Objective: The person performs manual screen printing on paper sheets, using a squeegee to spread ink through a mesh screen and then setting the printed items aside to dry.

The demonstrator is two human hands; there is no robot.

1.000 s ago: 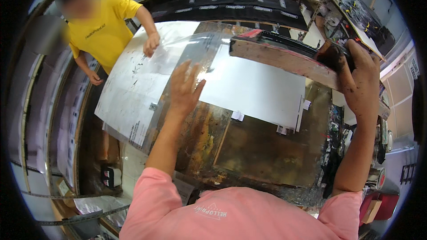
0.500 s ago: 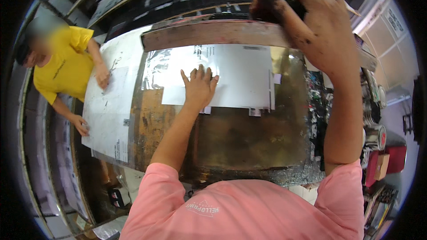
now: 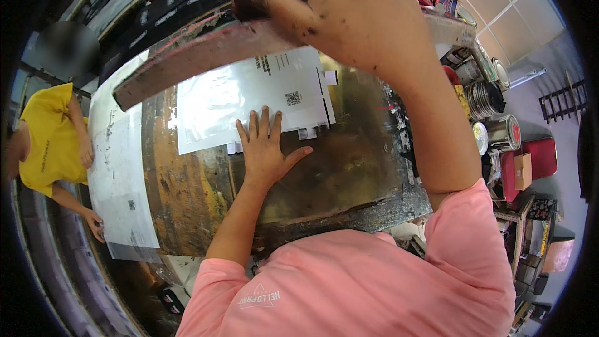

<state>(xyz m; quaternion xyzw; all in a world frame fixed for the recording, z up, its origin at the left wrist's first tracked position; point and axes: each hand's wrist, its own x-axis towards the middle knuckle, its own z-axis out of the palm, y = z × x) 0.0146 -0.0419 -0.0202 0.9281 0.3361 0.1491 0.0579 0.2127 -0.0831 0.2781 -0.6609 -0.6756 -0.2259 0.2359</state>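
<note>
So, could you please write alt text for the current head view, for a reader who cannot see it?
A person in pink grips a wooden frame above a printed sheet with the right hand; the left hand spreads over the sheet's near edge. A co-worker in yellow stands at the table's left.

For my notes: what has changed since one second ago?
The left hand moved rightward, from the left end of the white rectangular sheet to its near edge. A square black print now shows on it. The right hand stays at the long brown wooden bar.
</note>
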